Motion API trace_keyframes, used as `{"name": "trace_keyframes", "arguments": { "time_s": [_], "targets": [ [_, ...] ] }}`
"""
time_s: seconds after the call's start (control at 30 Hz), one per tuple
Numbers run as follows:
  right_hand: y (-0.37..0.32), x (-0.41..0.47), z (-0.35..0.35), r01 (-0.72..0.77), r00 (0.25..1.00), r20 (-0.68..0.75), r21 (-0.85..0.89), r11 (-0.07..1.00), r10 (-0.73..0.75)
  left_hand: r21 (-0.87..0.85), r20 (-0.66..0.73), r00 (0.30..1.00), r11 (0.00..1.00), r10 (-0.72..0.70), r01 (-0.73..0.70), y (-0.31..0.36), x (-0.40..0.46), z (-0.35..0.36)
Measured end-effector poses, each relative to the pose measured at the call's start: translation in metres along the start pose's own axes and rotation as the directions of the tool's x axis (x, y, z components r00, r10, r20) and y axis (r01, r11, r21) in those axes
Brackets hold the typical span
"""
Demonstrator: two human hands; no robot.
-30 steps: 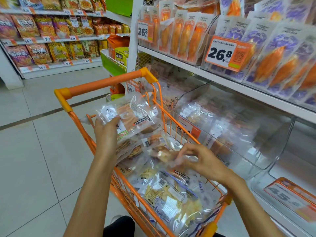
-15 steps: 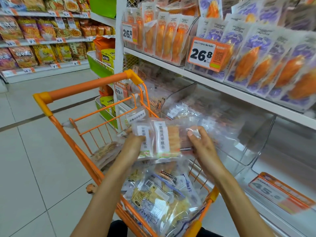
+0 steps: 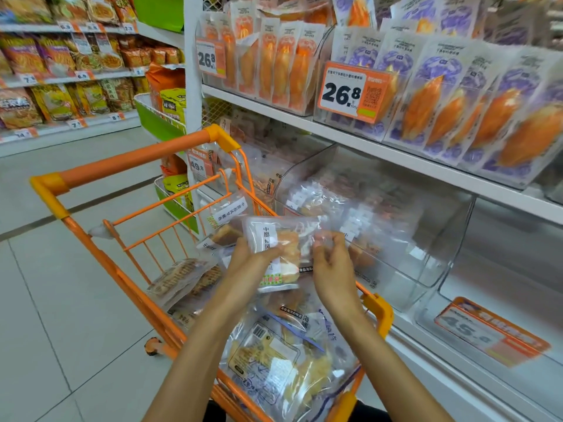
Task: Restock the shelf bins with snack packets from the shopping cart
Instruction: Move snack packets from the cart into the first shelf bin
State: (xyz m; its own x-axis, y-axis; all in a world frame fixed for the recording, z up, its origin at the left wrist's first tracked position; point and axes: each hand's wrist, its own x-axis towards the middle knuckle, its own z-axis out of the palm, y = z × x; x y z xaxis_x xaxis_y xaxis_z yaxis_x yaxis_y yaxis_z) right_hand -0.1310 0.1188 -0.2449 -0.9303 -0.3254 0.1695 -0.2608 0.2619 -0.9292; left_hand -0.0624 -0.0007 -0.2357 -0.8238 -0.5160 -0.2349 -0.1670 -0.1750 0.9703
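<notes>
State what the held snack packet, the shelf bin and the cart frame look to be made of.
Snack packet: thin clear plastic film, glossy; contents show through and it crinkles.
Shelf bin: rigid transparent plastic, likely acrylic; see-through walls with glinting edges.
Cart frame: apparently metal rod, orange coated, smooth.

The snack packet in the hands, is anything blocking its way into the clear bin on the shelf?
Nothing visible does. Both hands hold the snack packet above the orange cart, and the clear bin beside it is open at the top.
</notes>
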Motion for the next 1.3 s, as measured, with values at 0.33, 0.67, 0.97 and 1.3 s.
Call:
{"name": "trace_keyframes", "arguments": {
  "time_s": [0.33,0.67,0.97,1.3],
  "targets": [
    [0.007,0.02,-0.054,-0.282,0.891,0.414,0.184,0.942,0.187,0.065,0.204,0.949,0.964,0.24,-0.258,0.007,-0.011,0.009],
    [0.018,0.018,-0.057,0.133,0.985,0.093,0.148,0.98,-0.148,0.234,0.189,0.918,0.892,0.349,-0.387,0.006,0.012,0.028],
    [0.026,0.012,-0.054,0.158,0.985,-0.07,-0.033,0.987,-0.16,0.287,0.326,0.887,0.86,0.326,-0.421,-0.007,0.037,0.016],
    [0.013,0.001,-0.051,0.272,0.961,0.094,-0.169,0.947,-0.259,0.287,0.354,0.88,0.858,0.318,-0.426,-0.004,0.025,0.012]
  ]
}}
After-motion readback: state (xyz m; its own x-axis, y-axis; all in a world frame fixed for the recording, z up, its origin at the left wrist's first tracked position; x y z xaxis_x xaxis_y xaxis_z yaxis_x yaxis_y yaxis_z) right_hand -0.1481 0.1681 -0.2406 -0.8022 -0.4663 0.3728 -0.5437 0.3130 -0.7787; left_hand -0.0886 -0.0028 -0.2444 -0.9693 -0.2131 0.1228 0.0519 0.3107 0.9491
